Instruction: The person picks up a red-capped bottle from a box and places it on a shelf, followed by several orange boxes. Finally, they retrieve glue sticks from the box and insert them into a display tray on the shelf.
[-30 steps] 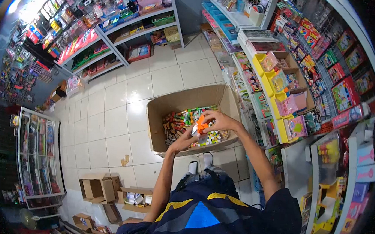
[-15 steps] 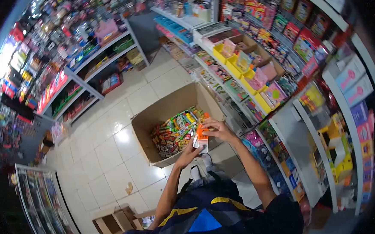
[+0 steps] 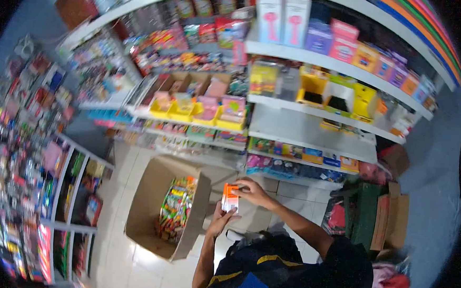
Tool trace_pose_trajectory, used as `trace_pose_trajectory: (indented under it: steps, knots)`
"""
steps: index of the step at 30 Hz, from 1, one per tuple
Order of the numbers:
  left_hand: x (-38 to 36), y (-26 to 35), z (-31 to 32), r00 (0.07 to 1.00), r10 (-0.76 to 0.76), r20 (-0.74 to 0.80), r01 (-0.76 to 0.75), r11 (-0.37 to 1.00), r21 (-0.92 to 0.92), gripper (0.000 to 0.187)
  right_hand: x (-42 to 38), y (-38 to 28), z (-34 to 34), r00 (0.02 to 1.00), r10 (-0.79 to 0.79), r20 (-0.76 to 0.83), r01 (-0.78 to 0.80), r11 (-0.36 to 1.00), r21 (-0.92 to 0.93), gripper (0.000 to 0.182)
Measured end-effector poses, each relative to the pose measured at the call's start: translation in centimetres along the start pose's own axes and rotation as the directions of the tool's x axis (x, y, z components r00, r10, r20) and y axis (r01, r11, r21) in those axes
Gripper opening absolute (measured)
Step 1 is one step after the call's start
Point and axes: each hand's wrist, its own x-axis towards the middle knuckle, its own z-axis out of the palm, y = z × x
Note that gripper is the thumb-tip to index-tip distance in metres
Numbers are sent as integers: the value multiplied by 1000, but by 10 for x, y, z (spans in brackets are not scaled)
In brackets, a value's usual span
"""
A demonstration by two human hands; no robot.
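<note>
Between my hands is a small orange-and-white packet (image 3: 230,198), held upright in front of my body. My left hand (image 3: 220,221) is closed around its lower white end, thumb across the front. From the right, my right hand (image 3: 255,193) grips the orange upper end with bent fingers. Just left of the hands stands an open cardboard box (image 3: 145,202). Inside it lies a heap of small colourful packets (image 3: 175,206), mostly green, orange and yellow; the box's near wall hides part of them.
Ahead, white shelves (image 3: 294,132) carry yellow bins (image 3: 182,111), boxes and bagged goods. More racks (image 3: 61,186) full of goods line the left side. At the right are a dark green stool-like piece (image 3: 364,213) and cardboard (image 3: 395,217). The floor is pale tile (image 3: 111,242).
My view has turned to the right, so the cardboard box now appears further left and the shelves face me. Both hands keep the packet, now away from above the box.
</note>
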Motion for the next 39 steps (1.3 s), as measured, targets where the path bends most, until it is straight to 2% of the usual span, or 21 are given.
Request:
trace_pose_trajectory:
  steps: [2,7,10,11,12,13,14,15,16,17,20,21,22,24,26,28,30,33,36,37,39]
  knots:
    - [11,3,27,995,-14,95,14,1000,-7,43,-17,4,-26,994,-81,-74,79,996,-26,32]
    - [44,-6,110,961,-55,270,50,998,27,42,-72,22,-103,966,-102,-237,103,995,-8,33]
    - [75,-27,158,911,-91,403,74,996,57,40,-112,29,-149,917,-65,-395,15,991,-129,34]
    - [82,-34,177,896,-101,433,76,994,73,41,-131,8,-167,907,-26,-420,-30,992,-124,35]
    - [85,-42,195,882,-115,458,83,992,90,42,-144,10,-184,904,23,-427,-44,998,-40,35]
    - [89,-46,217,888,-141,438,62,980,190,39,-161,14,-200,901,71,-427,-56,997,46,36]
    - [93,-53,235,884,-178,432,117,979,165,44,-176,17,-219,899,111,-423,-64,990,124,36]
    - [98,-59,253,878,-214,428,170,975,140,49,-192,18,-237,881,55,-469,-95,994,-61,38]
    - [103,-65,270,869,-254,425,225,967,116,55,-208,17,-255,882,16,-471,-58,995,-76,38]
    - [106,-68,288,867,-249,431,159,959,234,71,-224,17,-271,881,-21,-473,-25,996,-91,38]
    - [130,-81,330,814,-215,540,89,964,249,75,-265,4,-309,833,-35,-552,-26,994,-103,36]
    - [131,-86,344,876,-209,436,101,961,258,48,-277,-2,-325,815,-64,-575,-24,989,-144,37]
    - [135,-89,353,866,-187,464,74,965,250,47,-288,-6,-340,799,-95,-594,-21,983,-185,37]
    - [143,-94,363,850,-140,507,23,973,231,46,-306,-14,-373,758,-43,-651,-85,983,-165,35]
    - [148,-88,370,830,-181,527,92,977,192,44,-315,-39,-403,684,-49,-727,-94,984,-154,33]
    - [149,-83,378,834,-179,522,109,981,163,44,-317,-55,-436,597,-166,-785,-18,975,-220,31]
    - [154,-79,381,828,-209,520,149,976,156,43,-313,-88,-463,501,-377,-779,-23,894,-447,31]
    - [161,-78,380,816,-192,545,139,981,137,44,-301,-145,-484,451,-527,-721,-64,786,-615,35]
    - [163,-65,387,787,-133,603,52,987,150,47,-284,-153,-518,397,-593,-701,-107,729,-677,33]
    - [178,-75,382,800,-205,564,98,972,215,48,-277,-160,-521,408,-561,-720,-25,781,-624,33]
    - [191,-78,381,793,-191,578,86,975,204,48,-261,-153,-541,434,-595,-677,-143,696,-703,33]
